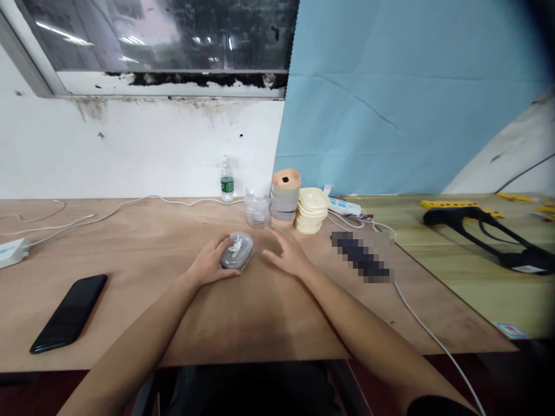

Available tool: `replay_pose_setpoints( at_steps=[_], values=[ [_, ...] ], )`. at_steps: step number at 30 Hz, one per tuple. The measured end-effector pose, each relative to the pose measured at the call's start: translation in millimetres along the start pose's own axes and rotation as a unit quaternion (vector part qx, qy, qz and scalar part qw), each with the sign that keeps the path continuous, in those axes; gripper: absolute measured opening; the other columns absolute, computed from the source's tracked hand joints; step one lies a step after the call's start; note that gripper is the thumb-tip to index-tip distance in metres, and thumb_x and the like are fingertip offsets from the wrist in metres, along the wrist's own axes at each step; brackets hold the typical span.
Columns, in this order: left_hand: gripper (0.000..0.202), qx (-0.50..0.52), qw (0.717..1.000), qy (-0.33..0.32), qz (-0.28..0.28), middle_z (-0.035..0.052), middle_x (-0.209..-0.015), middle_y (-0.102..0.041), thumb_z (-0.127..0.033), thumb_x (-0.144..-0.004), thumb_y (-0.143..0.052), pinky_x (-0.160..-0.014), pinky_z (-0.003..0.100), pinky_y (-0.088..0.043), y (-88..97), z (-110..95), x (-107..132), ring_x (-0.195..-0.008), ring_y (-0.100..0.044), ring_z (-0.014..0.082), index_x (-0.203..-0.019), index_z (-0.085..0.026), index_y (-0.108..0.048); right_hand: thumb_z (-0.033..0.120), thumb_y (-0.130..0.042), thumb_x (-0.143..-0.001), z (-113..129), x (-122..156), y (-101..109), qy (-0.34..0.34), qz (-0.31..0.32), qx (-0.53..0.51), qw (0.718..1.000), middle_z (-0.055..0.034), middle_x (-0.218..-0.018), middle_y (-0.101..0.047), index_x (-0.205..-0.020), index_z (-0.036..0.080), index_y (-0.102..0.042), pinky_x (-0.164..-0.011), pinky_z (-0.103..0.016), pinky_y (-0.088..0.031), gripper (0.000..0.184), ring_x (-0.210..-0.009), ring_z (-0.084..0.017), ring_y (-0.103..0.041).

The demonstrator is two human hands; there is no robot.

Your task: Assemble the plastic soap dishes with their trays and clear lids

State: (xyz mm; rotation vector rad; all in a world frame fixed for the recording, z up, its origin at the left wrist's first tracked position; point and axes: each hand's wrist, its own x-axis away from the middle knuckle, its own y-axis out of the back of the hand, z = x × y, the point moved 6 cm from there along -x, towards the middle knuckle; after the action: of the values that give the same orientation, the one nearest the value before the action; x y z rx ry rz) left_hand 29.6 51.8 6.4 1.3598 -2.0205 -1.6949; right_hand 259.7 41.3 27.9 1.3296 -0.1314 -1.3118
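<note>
My left hand [213, 261] is wrapped round the left side of a small grey container [243, 254] with a clear lid, which rests on the wooden table. Something white and crumpled shows on or under the lid; I cannot tell which. To the right of the container, my right hand [287, 253] is held open, thumb and fingers apart, holding nothing. Just behind it stand a tall stack of grey, green and orange containers [284, 199], a stack of pale yellow lids or dishes [311, 214] and a pile of clear plastic pieces [257, 208].
A black phone [69, 312] lies at the left, near a white power strip [13, 252]. A water bottle [227, 180] stands against the wall. Another power strip [344, 207] and cables lie at the back right. A pixelated dark object [361, 257] and a black frame [498, 248] are farther right.
</note>
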Motion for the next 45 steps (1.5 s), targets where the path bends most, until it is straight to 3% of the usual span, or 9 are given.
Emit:
replay_pose_setpoints(
  at_steps=[4, 8, 12, 16, 23, 28, 33, 39, 45],
  values=[
    [0.099, 0.029, 0.998, 0.047, 0.023, 0.0155, -0.143, -0.041, -0.062, -0.065, -0.070, -0.106, 0.048, -0.037, -4.0, 14.6, 0.5, -0.130, -0.043, 0.0331, -0.144, -0.019, -0.027, 0.053, -0.057, -0.083, 15.7, 1.0, -38.8, 0.037, 0.123, -0.032, 0.991, -0.0134, -0.150, -0.033, -0.147, 0.022, -0.027, -0.111, -0.054, -0.026, 0.077, -0.139, -0.031, -0.027],
    [0.102, 0.060, 0.996, 0.042, 0.051, 0.0110, -0.144, -0.043, -0.057, -0.064, -0.072, -0.104, 0.047, -0.041, -3.7, 11.1, 2.8, -0.128, -0.046, 0.0315, -0.146, -0.024, -0.022, 0.052, -0.054, -0.086, 7.6, 4.6, -49.7, 0.036, 0.162, -0.052, 0.985, -0.0138, -0.153, -0.027, -0.149, 0.022, -0.024, -0.112, -0.053, -0.026, 0.076, -0.141, -0.030, -0.025],
    [0.101, 0.071, 0.996, 0.001, 0.049, 0.0107, -0.143, -0.043, -0.052, -0.062, -0.074, -0.105, 0.046, -0.041, -1.9, -1.3, 2.5, -0.128, -0.046, 0.0315, -0.145, -0.023, -0.025, 0.046, -0.053, -0.089, 3.6, 3.8, -41.6, 0.037, 0.146, -0.082, 0.985, -0.0096, -0.147, -0.040, -0.144, 0.027, -0.036, -0.110, -0.046, -0.033, 0.061, -0.134, -0.025, -0.038],
    [0.105, 0.071, 0.996, 0.014, 0.045, 0.0125, -0.146, -0.039, -0.053, -0.064, -0.072, -0.106, 0.045, -0.040, -3.1, 0.3, 3.0, -0.130, -0.043, 0.0318, -0.148, -0.022, -0.018, 0.046, -0.057, -0.087, 2.9, 0.5, -33.8, 0.028, 0.115, -0.093, 0.989, -0.0077, -0.136, -0.054, -0.136, 0.027, -0.048, -0.105, -0.043, -0.039, 0.054, -0.124, -0.024, -0.050],
    [0.103, 0.046, 0.996, 0.069, 0.030, 0.0106, -0.146, -0.039, -0.055, -0.068, -0.068, -0.103, 0.043, -0.043, 0.4, 12.2, 3.4, -0.126, -0.047, 0.0310, -0.149, -0.023, -0.011, 0.049, -0.044, -0.092, -23.2, 3.6, -17.0, -0.125, -0.027, -0.109, 0.986, -0.0087, -0.103, -0.071, -0.115, 0.022, -0.062, -0.084, -0.038, -0.050, 0.040, -0.095, -0.025, -0.066],
    [0.080, -0.027, 0.990, 0.139, -0.025, 0.0108, -0.145, -0.039, -0.053, -0.073, -0.064, -0.101, 0.043, -0.043, 7.2, 28.1, 3.0, -0.123, -0.050, 0.0314, -0.140, -0.021, -0.034, 0.057, -0.047, -0.086, -54.6, 9.4, -24.3, -0.257, -0.064, -0.230, 0.937, -0.0050, -0.073, -0.069, -0.103, 0.017, -0.061, -0.060, -0.030, -0.051, 0.046, -0.059, -0.019, -0.064],
    [0.058, -0.096, 0.963, 0.246, -0.055, 0.0123, -0.138, -0.046, -0.056, -0.077, -0.058, -0.095, 0.044, -0.045, 13.4, 53.0, 8.7, -0.118, -0.052, 0.0327, -0.125, -0.023, -0.053, 0.061, -0.051, -0.081, -69.6, 9.3, -35.4, -0.312, -0.033, -0.285, 0.906, -0.0008, -0.060, -0.063, -0.090, 0.016, -0.061, -0.047, -0.023, -0.043, 0.047, -0.046, -0.013, -0.055],
    [0.053, -0.128, 0.947, 0.291, -0.051, 0.0139, -0.138, -0.045, -0.059, -0.078, -0.055, -0.094, 0.049, -0.042, 16.8, 63.5, 12.9, -0.118, -0.051, 0.0353, -0.120, -0.026, -0.058, 0.060, -0.039, -0.088, -54.4, 5.6, -32.4, -0.257, 0.030, -0.127, 0.958, -0.0016, -0.053, -0.061, -0.059, 0.019, -0.057, -0.052, -0.024, -0.038, 0.054, -0.052, -0.014, -0.056],
    [0.052, -0.128, 0.943, 0.303, -0.040, 0.0141, -0.141, -0.042, -0.060, -0.079, -0.052, -0.095, 0.053, -0.040, 16.1, 62.5, 13.6, -0.119, -0.050, 0.0363, -0.118, -0.026, -0.059, 0.057, -0.053, -0.083, -26.2, 5.7, -37.4, -0.153, 0.106, -0.079, 0.979, 0.0002, -0.060, -0.062, -0.065, 0.019, -0.059, -0.053, -0.024, -0.035, 0.043, -0.056, -0.014, -0.054]
  ],
)
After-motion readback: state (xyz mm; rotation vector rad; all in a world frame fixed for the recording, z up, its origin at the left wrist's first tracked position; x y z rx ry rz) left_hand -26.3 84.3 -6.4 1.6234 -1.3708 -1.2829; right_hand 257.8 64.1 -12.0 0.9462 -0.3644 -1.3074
